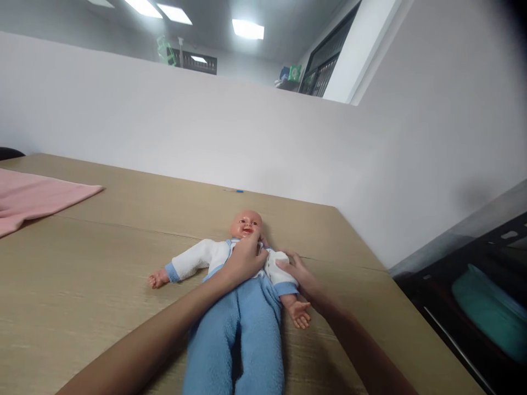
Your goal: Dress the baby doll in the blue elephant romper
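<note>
A baby doll (247,224) lies on its back on the table, its head toward the wall. It wears a fuzzy blue-and-white outfit (239,307) with white sleeves and blue cuffs. My left hand (248,255) rests on the upper chest just below the chin, its fingers closed at the collar and shoulder; the fingertips are partly hidden. At the doll's arm on the right side of the view, my right hand (297,270) holds the white sleeve (278,266) between thumb and fingers. Both doll arms stretch outward, their bare plastic hands showing.
On the wooden table (123,258), a pink cloth (37,197) lies at the far left. A thin blue-and-white item (237,191) sits near the back edge. Behind stands a white partition wall (185,126). Right of the table, a dark rack (444,296) holds something teal (489,307).
</note>
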Action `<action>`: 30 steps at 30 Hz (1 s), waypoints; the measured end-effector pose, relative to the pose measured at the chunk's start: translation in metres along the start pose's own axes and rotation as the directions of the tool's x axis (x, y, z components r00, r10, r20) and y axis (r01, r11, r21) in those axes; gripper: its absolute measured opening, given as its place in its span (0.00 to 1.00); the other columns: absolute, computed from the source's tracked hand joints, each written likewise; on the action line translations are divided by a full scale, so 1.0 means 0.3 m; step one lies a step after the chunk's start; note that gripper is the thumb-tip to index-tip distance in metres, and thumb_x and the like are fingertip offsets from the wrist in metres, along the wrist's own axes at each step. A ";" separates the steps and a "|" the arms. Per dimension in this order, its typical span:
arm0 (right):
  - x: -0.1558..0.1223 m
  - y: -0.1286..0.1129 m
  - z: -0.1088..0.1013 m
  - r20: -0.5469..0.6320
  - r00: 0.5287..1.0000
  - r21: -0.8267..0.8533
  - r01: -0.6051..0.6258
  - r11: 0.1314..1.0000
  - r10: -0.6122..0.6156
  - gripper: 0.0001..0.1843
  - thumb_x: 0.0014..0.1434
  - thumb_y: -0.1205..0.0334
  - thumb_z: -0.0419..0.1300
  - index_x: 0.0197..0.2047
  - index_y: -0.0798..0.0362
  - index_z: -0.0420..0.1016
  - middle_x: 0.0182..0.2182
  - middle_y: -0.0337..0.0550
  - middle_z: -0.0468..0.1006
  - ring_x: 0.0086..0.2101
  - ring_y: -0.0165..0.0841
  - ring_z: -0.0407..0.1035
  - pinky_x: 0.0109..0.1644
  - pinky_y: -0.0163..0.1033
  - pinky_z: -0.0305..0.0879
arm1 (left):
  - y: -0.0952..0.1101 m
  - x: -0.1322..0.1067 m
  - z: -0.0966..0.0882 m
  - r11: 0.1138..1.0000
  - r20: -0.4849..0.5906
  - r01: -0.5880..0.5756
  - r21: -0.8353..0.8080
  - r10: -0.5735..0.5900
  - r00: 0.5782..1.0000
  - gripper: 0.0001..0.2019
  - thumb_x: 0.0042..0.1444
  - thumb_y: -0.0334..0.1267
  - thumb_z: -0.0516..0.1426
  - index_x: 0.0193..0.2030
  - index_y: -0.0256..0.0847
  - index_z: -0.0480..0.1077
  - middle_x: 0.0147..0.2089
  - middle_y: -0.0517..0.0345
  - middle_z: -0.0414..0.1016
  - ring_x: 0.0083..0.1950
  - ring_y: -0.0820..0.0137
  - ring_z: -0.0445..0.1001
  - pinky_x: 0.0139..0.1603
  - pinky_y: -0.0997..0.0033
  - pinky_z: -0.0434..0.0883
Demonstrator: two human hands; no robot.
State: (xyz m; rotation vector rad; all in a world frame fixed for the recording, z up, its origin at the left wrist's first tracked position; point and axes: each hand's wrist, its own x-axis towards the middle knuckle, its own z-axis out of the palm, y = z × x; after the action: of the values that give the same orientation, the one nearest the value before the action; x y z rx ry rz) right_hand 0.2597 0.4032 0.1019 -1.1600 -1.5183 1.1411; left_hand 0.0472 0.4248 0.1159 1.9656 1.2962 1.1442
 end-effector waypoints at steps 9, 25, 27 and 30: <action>-0.121 0.001 -0.306 0.152 0.980 -0.142 -0.104 0.984 0.125 0.33 0.52 0.41 0.78 0.57 0.47 0.83 0.55 0.53 0.86 0.51 0.51 0.81 0.52 0.51 0.81 | -0.002 -0.003 0.004 0.999 0.008 -0.016 0.044 0.016 1.000 0.10 0.60 0.26 0.56 0.45 0.44 0.68 0.32 0.64 0.71 0.36 0.66 0.73 0.38 0.67 0.60; -0.210 0.003 -0.048 0.019 0.884 -0.547 0.401 0.735 -0.467 0.11 0.75 0.55 0.59 0.56 0.45 0.78 0.52 0.49 0.82 0.54 0.48 0.75 0.62 0.54 0.69 | 0.056 -0.189 -0.161 0.923 -0.068 -0.057 0.380 0.090 0.994 0.13 0.77 0.49 0.53 0.59 0.46 0.69 0.63 0.48 0.76 0.66 0.49 0.70 0.68 0.40 0.58; -0.227 -0.011 0.011 0.116 0.914 -0.460 0.396 0.795 -0.388 0.10 0.76 0.54 0.58 0.55 0.45 0.78 0.50 0.48 0.82 0.52 0.46 0.75 0.60 0.50 0.69 | 0.014 -0.259 -0.212 0.954 -0.123 -0.063 0.293 0.103 0.987 0.12 0.77 0.48 0.52 0.58 0.47 0.69 0.62 0.50 0.76 0.64 0.52 0.70 0.67 0.46 0.61; -0.217 -0.001 0.045 0.134 0.943 -0.380 0.332 0.863 -0.304 0.13 0.76 0.49 0.58 0.43 0.47 0.76 0.40 0.44 0.79 0.43 0.42 0.73 0.50 0.45 0.69 | -0.066 -0.357 -0.274 0.987 -0.161 -0.055 0.153 0.080 0.984 0.12 0.78 0.48 0.50 0.55 0.45 0.69 0.56 0.50 0.75 0.58 0.56 0.72 0.62 0.54 0.68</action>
State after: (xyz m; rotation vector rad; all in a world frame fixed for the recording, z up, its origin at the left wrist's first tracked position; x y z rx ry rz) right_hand 0.2578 0.3374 0.0925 -1.0790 -1.9757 0.6690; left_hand -0.0526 0.3330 0.1033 2.0710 1.4472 1.3025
